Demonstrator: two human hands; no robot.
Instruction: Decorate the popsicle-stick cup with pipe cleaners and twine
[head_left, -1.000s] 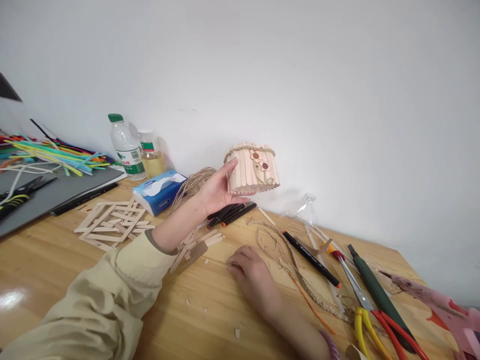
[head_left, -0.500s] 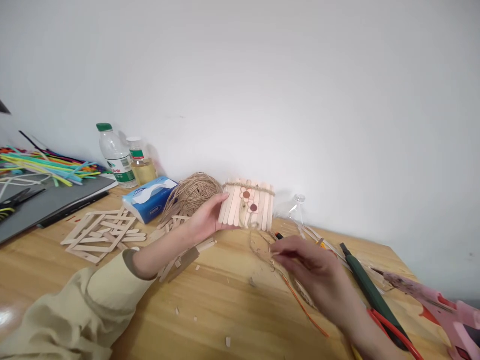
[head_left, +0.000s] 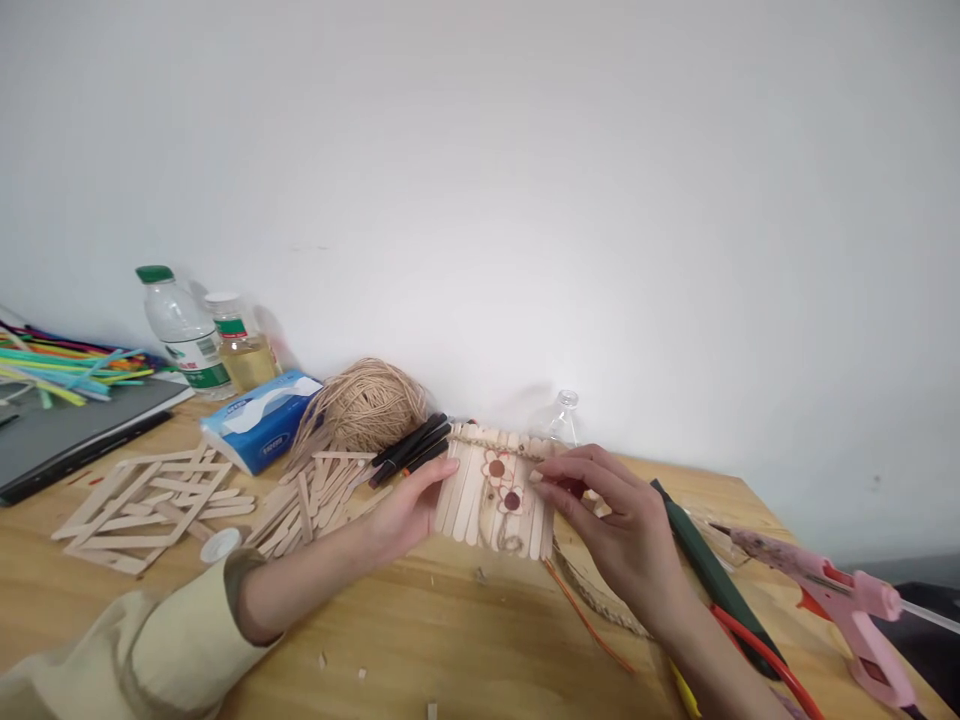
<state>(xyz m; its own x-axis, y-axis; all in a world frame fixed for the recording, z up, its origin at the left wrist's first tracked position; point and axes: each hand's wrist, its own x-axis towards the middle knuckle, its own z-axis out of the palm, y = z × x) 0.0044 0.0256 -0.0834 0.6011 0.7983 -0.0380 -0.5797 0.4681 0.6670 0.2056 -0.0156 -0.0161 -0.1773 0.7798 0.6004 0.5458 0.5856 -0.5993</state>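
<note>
A small holder made of upright popsicle sticks [head_left: 496, 492], trimmed with twine and two little flowers, stands on the wooden table [head_left: 450, 640]. My left hand [head_left: 405, 510] grips its left side, fingers curled round the wall. From the right, my right hand [head_left: 611, 520] has its fingers closed on the holder's other edge, near the flowers. Several black markers [head_left: 411, 450] lie just behind my left hand, beside a ball of jute twine [head_left: 365, 403].
Loose popsicle sticks and stick frames [head_left: 150, 495] lie at the left, with a tissue pack [head_left: 259, 420], two bottles [head_left: 184, 335], coloured straws [head_left: 60, 365] and a grey laptop [head_left: 67, 430]. At the right are a pink glue gun [head_left: 840, 600], a green-handled tool [head_left: 705, 570] and braided twine.
The holder has come down from the air to the table. My right hand rose from the table and closed on its right side. The view has shifted right.
</note>
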